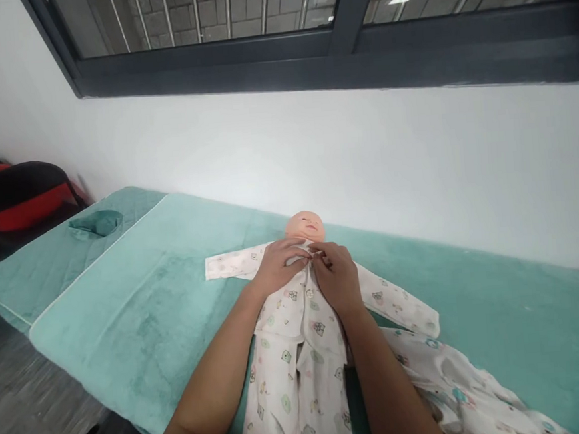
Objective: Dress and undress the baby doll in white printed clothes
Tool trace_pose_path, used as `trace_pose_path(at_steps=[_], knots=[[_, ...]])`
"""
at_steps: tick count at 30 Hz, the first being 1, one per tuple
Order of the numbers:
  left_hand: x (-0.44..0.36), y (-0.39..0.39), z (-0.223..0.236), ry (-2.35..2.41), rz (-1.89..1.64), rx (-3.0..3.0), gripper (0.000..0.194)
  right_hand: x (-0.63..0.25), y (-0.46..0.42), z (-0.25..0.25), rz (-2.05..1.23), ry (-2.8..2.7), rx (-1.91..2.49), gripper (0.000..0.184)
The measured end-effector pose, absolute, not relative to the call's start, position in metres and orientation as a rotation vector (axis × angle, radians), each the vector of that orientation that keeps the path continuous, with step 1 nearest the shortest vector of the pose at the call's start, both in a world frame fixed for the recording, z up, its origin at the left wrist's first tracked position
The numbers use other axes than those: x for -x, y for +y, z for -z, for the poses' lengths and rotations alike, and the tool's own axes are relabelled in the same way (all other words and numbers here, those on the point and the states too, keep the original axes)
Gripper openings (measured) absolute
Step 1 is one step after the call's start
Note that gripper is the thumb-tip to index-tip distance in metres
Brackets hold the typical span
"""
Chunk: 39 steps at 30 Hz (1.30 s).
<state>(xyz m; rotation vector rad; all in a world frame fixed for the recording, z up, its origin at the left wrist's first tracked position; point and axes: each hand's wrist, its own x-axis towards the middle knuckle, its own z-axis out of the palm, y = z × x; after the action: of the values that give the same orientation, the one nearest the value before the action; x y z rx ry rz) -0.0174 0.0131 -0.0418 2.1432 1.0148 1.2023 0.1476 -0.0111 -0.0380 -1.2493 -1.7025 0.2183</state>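
Note:
A baby doll [306, 225] lies face up on the teal bed, dressed in a white printed baby shirt [289, 307]. Both sleeves stretch out to the sides. White printed trousers [283, 391] cover its legs. At the shirt's collar, just under the doll's chin, my left hand [282, 263] pinches the front edge of the cloth. Beside it, my right hand [335, 273] has its fingers closed on the same edge from the other side. The two hands' fingertips meet or nearly meet there. A button [309, 294] shows lower on the shirt front.
More white printed baby clothing [463, 384] lies crumpled right of the doll. The teal bed cover [126, 310] runs along a white wall [314, 148] below a dark window frame [207, 63]. A face hole [97, 223] is at the bed's left end, near black-and-red chairs [22, 198].

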Motion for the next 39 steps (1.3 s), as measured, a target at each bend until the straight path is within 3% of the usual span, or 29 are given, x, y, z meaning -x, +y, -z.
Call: trace_pose_path(at_steps=[10,28,39], knots=[[0.017,0.009,0.032,1.016,-1.144,-2.138,0.014,-0.161,-0.033,0.05,-0.63,-1.535,1.254,0.013],[0.013,0.004,0.026,1.064,-1.021,-2.105,0.012,-0.157,-0.03,0.041,-0.562,-1.502,1.186,0.008],[0.009,0.001,0.022,1.145,-0.991,-2.187,0.012,-0.158,-0.026,0.043,-0.71,-1.514,1.088,0.01]])
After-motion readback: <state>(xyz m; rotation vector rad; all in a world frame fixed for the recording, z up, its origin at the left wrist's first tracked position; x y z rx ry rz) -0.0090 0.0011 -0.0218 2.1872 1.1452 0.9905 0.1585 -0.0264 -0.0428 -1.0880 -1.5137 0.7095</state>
